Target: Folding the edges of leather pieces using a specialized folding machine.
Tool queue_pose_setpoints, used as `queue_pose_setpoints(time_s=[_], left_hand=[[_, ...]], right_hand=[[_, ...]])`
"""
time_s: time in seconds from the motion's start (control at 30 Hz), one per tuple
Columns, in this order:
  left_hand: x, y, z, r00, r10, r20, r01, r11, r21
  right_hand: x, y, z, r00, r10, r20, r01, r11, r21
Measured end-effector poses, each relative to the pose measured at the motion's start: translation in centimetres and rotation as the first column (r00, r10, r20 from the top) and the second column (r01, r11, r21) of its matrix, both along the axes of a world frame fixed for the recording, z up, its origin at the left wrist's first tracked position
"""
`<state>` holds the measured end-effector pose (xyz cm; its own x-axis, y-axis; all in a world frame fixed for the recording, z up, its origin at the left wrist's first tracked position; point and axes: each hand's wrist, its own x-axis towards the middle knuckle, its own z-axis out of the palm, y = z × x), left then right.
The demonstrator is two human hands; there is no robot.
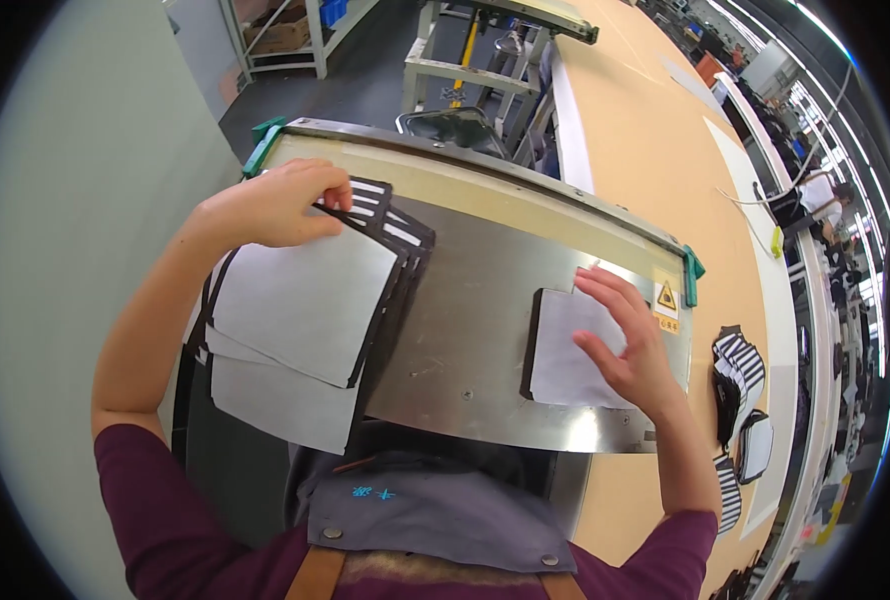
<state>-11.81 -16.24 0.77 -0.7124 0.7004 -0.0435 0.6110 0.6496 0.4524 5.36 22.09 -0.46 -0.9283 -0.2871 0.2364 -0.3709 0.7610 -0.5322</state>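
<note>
A stack of flat white panels with black edges lies fanned out on the left part of the steel plate, partly overhanging its front edge. Black-and-white striped ends show at the stack's upper right. My left hand is at the stack's far edge, thumb and curled fingers closed around the top panel's edge. To the right, a single white panel with a dark left border lies flat on the plate. Over its right side is my right hand, fingers apart, holding nothing; fingertip contact is unclear.
A metal rail with green end clamps runs along the plate's far side. Striped pieces lie on the long tan table at right. A stool stands beyond, and a pale wall at left.
</note>
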Motion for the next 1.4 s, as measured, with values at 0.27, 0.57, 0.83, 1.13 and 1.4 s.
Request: queue_pose_setpoints(time_s=[0.27,0.57,0.83,1.13,1.4], left_hand=[[3.7,2.7,7.4,0.965,-0.006,-0.260,0.018,0.999,0.045],[-1.4,16.2,4.2,0.993,-0.114,0.028,0.109,0.985,0.134],[3.3,15.8,-3.3,0.939,-0.134,-0.316,0.128,0.991,-0.040],[2.1,15.8,-5.3,0.910,-0.216,-0.355,0.178,0.975,-0.136],[1.9,15.6,-5.6,0.896,-0.163,-0.413,0.146,0.987,-0.073]], right_hand=[[-3.5,-5.1,0.4,0.951,0.251,0.181,-0.116,0.831,-0.544],[-7.1,-0.9,-0.4,0.924,-0.009,0.383,0.282,0.693,-0.664],[-6.8,0.7,-2.9,0.936,-0.125,-0.328,0.179,0.973,0.142],[-7.0,0.8,-4.0,0.990,-0.107,-0.086,0.133,0.909,0.395],[-7.3,-0.1,-3.7,0.980,-0.151,-0.126,0.184,0.931,0.315]])
